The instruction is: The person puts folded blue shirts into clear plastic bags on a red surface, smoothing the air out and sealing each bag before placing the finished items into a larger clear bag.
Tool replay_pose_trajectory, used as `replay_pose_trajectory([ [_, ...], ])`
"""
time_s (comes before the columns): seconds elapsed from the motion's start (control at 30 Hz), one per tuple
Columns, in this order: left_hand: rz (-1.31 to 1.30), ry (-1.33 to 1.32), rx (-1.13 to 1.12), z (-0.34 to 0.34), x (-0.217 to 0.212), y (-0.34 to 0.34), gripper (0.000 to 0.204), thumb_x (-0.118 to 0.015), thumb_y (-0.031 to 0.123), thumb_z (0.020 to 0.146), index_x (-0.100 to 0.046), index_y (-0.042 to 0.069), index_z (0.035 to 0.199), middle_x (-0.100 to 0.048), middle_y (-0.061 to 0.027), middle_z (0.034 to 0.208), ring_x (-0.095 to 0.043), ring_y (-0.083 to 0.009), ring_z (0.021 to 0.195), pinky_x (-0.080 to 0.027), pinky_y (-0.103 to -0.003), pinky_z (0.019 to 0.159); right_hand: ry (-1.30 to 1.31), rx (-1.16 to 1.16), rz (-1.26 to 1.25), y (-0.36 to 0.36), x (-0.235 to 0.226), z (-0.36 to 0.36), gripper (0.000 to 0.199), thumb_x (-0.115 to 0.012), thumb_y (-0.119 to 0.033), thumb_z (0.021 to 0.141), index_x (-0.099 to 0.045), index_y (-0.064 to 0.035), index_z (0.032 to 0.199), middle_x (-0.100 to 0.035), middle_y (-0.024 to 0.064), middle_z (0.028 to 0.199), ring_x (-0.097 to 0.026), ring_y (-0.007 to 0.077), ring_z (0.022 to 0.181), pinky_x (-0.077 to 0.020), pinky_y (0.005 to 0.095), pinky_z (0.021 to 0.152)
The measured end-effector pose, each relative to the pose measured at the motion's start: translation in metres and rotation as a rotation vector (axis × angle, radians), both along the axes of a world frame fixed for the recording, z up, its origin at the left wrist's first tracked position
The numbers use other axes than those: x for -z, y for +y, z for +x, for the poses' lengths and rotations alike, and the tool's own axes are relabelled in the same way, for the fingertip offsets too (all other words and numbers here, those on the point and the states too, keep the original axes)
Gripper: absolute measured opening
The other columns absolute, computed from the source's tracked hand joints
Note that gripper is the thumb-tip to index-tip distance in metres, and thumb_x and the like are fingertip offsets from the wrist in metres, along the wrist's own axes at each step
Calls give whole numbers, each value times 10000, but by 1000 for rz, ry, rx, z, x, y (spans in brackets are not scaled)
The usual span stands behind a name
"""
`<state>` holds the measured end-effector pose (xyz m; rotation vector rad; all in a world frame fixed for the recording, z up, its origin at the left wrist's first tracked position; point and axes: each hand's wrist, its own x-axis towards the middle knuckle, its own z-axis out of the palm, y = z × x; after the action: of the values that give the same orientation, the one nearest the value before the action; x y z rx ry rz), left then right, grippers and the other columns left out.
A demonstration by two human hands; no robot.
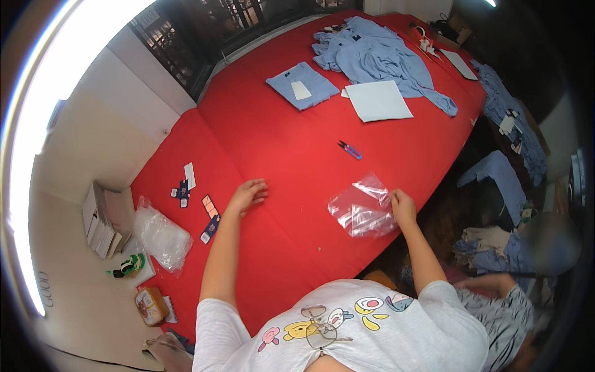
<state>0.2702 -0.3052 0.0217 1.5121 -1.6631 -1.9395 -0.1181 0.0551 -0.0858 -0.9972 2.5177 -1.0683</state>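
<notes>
Right hand (403,208) has the edge of a clear plastic bag (359,214) pinched, about 4 o'clock on the red tablecloth (279,149). Left hand (248,195), 9 o'clock, is half open and empty. Blue thread snips (350,150) sit at 2, a folded blue shirt (319,90) at 12. Plastic pack (162,235) at 8: contents too hazy to tell. Co-worker (511,316) at 4's partly hidden.

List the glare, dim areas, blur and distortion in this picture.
Head view: a blown-out white light band bends along the left rim; glare streaks the clear plastic bag in the right hand; the floor area right of the red table is dim; a round grey smudge veils the right side, cause unclear.
</notes>
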Motion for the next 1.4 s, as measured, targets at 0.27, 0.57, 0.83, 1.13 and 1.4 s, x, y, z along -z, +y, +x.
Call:
replay_pose_trajectory([
  [0.27,154,416,-362,-212,85,-83,643,-630,324,1108,-367,-43,1566,-640,-269,1356,-697,-381,1204,-609,-466,1028,248,-554,111,-29,-12,-19,538,-670,-189,969,-560,-207,1495,-739,168,1019,-740,361,817,-604,492,691],
  [0.57,-129,419,-674,-354,98,-150,642,-690,64,1031,-344,-21,1565,-653,-268,1256,-762,-368,983,-678,-447,821,493,-921,251,-157,-25,-56,650,-595,-86,945,-508,-106,1589,-375,114,1736,-741,271,753,-624,427,690],
  [0.83,-189,271,-596,-300,85,-114,543,-672,-73,989,-444,-79,1481,-705,-223,1154,-770,-302,949,-683,-364,774,282,-584,-104,-123,-5,-124,533,-681,-149,966,-611,-100,1492,-547,18,1624,-770,301,849,-632,419,704],
  [1.13,-108,178,-651,-97,76,161,489,-670,-46,1003,-491,-66,1458,-739,-169,1167,-770,-227,932,-658,-303,764,-672,-421,-15,-44,-38,-131,349,-849,-71,901,-750,10,1226,-689,1,835,-638,83,775,-513,264,708],
  [1.4,15,220,-781,-10,75,390,539,-697,-38,997,-467,-37,1484,-724,-123,1175,-746,-183,946,-640,-293,801,-799,-638,284,22,-100,-95,87,-739,-35,974,-762,23,1034,-736,9,897,-659,76,830,-512,239,761],
])
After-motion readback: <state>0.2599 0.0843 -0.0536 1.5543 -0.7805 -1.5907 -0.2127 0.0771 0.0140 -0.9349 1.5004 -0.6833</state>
